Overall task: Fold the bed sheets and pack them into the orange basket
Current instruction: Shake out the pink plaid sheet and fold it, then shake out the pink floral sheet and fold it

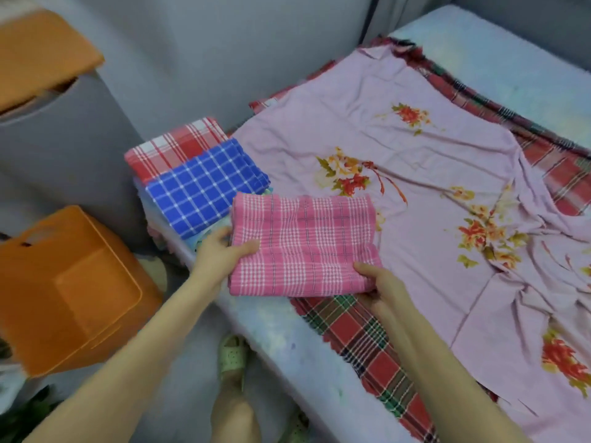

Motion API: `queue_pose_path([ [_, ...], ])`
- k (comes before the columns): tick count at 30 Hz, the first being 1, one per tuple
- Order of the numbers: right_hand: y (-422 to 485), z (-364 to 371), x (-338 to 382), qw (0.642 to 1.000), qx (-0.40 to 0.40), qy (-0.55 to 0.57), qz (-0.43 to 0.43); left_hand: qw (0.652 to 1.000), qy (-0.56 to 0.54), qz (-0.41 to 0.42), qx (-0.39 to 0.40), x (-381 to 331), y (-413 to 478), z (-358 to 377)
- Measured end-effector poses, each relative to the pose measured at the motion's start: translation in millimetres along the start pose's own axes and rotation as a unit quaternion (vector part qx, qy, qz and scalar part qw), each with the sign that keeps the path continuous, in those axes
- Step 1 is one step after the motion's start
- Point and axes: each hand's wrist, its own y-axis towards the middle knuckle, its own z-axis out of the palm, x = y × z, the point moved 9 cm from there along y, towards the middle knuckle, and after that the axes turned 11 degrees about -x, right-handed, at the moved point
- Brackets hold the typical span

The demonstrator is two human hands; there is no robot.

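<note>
Our left hand [220, 251] and right hand [380, 289] pinch the folded pink check sheet [303, 247] at the bed's edge. A folded stack [204, 187] sits at its ten o'clock. The orange basket [73, 289], at eight o'clock, looks unpacked. The floral sheet [415, 174] and red plaid sheet [361, 340] lie unfolded.

To my left, the basket [73, 282] stands open-mouthed with only bare floor [198, 340] between it and the bed's edge [287, 340]. The stack of folded sheets [204, 183] crowds the bed corner just beyond my left hand [220, 251]. On the right, the flowered sheet [415, 187] lies flat and low, easy to reach over.
</note>
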Motion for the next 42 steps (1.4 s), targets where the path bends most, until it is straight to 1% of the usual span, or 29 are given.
queue_pose_path([
  [3, -24.7, 81.8, 31.7, 0.996, 0.058, -0.03, -0.053, 0.998, -0.032, 0.008, -0.044, -36.3, 33.7, -54.6],
  [6, -42.7, 173.4, 54.5, 0.988, 0.1, -0.069, -0.094, 0.995, -0.044, 0.005, -0.086, -64.2, 82.6, -108.5],
  [8, -47.5, 236.1, 69.5, 0.983, 0.12, -0.071, -0.12, 0.993, -0.053, 0.018, -0.102, -81.9, 118.2, -135.9],
  [10, -46.2, 285.3, 84.6, 0.979, 0.128, -0.067, -0.144, 0.991, -0.051, 0.014, -0.121, -87.9, 151.1, -154.1],
  [12, -35.4, 335.0, 91.9, 0.974, 0.126, -0.091, -0.162, 0.992, -0.011, -0.015, -0.124, -79.8, 195.9, -172.7],
  [13, -27.1, 358.5, 93.0, 0.968, 0.126, -0.124, -0.179, 0.991, 0.042, -0.033, -0.121, -72.4, 219.4, -181.7],
  [14, -17.7, 376.9, 92.3, 0.952, 0.122, -0.186, -0.209, 0.985, 0.123, -0.045, -0.116, -64.3, 240.6, -191.0],
  [15, -4.9, 392.9, 89.7, 0.915, 0.117, -0.291, -0.252, 0.968, 0.221, -0.05, -0.109, -59.0, 259.4, -199.2],
  [16, 6.2, 406.5, 84.1, 0.849, 0.107, -0.424, -0.295, 0.938, 0.322, -0.044, -0.116, -60.8, 275.9, -208.8],
  [17, 14.5, 413.7, 79.1, 0.767, 0.087, -0.543, -0.33, 0.904, 0.406, -0.022, -0.133, -69.3, 287.4, -215.6],
  [18, 22.7, 423.6, 75.5, 0.714, 0.071, -0.603, -0.347, 0.876, 0.46, 0.011, -0.147, -83.3, 305.5, -219.1],
  [19, 26.5, 428.8, 75.9, 0.701, 0.062, -0.614, -0.356, 0.862, 0.48, 0.048, -0.155, -97.9, 317.1, -216.9],
  [21, 33.7, 435.5, 89.2, 0.734, 0.031, -0.571, -0.365, 0.853, 0.482, 0.127, -0.153, -132.5, 343.7, -198.1],
  [22, 37.2, 434.1, 99.1, 0.748, 0.009, -0.549, -0.373, 0.853, 0.47, 0.169, -0.152, -148.0, 354.7, -184.6],
  [23, 43.4, 431.0, 109.1, 0.754, -0.01, -0.537, -0.378, 0.861, 0.443, 0.203, -0.147, -162.8, 364.4, -169.1],
  [24, 51.2, 425.6, 118.5, 0.756, -0.027, -0.534, -0.378, 0.873, 0.409, 0.227, -0.137, -176.7, 373.5, -151.2],
  [26, 72.8, 409.2, 132.6, 0.754, -0.053, -0.553, -0.351, 0.894, 0.356, 0.25, -0.107, -199.6, 393.4, -109.1],
  [28, 97.6, 391.3, 139.8, 0.746, -0.063, -0.581, -0.319, 0.901, 0.347, 0.254, -0.06, -211.1, 421.4, -62.8],
  [29, 107.7, 381.6, 142.1, 0.745, -0.069, -0.589, -0.307, 0.896, 0.365, 0.25, -0.029, -210.1, 437.6, -39.6],
  [30, 124.0, 370.9, 145.1, 0.748, -0.078, -0.592, -0.291, 0.885, 0.405, 0.231, 0.013, -203.4, 460.9, -8.0],
  [33, 142.7, 347.2, 136.2, 0.756, -0.082, -0.595, -0.26, 0.839, 0.512, 0.133, 0.125, -165.6, 502.4, 42.6],
  [34, 153.3, 341.7, 133.0, 0.754, -0.08, -0.602, -0.25, 0.829, 0.532, 0.099, 0.145, -151.9, 516.0, 55.7],
  [36, 171.5, 338.7, 130.2, 0.75, -0.07, -0.614, -0.236, 0.819, 0.546, 0.041, 0.168, -130.1, 538.1, 69.9],
  [38, 192.4, 338.6, 130.2, 0.757, -0.058, -0.611, -0.225, 0.813, 0.552, -0.018, 0.184, -108.4, 554.6, 79.8],
  [39, 195.7, 343.4, 129.8, 0.761, -0.049, -0.606, -0.225, 0.806, 0.563, -0.024, 0.184, -103.7, 558.9, 74.8],
  [40, 202.6, 347.3, 129.1, 0.767, -0.037, -0.602, -0.22, 0.784, 0.592, -0.014, 0.186, -99.2, 564.9, 74.2],
  [41, 210.0, 350.3, 126.5, 0.77, -0.017, -0.603, -0.207, 0.754, 0.628, -0.002, 0.193, -94.3, 570.5, 75.1],
  [42, 218.9, 351.7, 119.4, 0.769, 0.014, -0.611, -0.189, 0.734, 0.651, -0.011, 0.194, -86.4, 575.2, 76.7],
])
